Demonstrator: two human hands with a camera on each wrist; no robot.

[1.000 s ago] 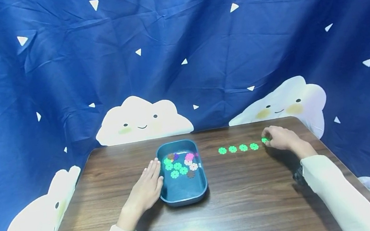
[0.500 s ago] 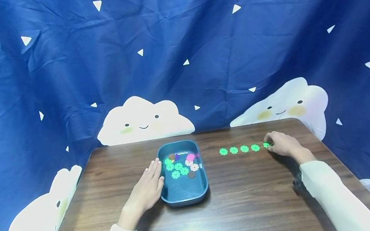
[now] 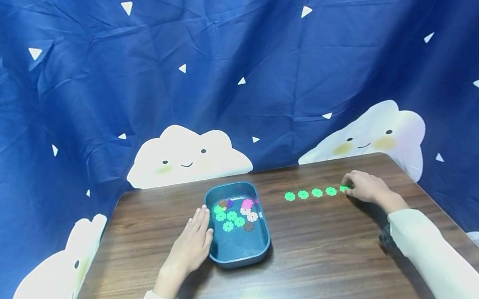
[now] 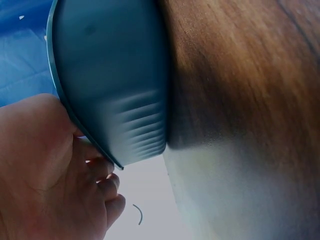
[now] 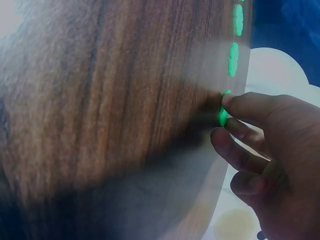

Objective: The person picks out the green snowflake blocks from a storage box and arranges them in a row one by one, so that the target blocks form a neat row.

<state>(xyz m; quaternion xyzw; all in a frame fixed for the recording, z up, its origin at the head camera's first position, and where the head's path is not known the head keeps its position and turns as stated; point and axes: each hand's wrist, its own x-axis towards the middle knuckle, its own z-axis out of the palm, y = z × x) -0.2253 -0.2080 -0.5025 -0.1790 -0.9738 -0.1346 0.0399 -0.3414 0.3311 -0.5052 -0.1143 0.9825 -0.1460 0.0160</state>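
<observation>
Now, your right hand point(image 3: 366, 187) pinching a green flower piece point(image 5: 223, 117) right of centre, beside four matching pieces point(image 3: 317, 193), your left hand point(image 3: 190, 242) straight-fingered against the blue tray point(image 3: 240, 248) mid-frame, hands well apart.

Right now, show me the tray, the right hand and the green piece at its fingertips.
Tray point(image 3: 239, 245): head view, bare floor, near end.
Right hand point(image 3: 368, 187): head view, back of the hand.
Green piece point(image 5: 223, 118): right wrist view, its uncovered lower part.
</observation>
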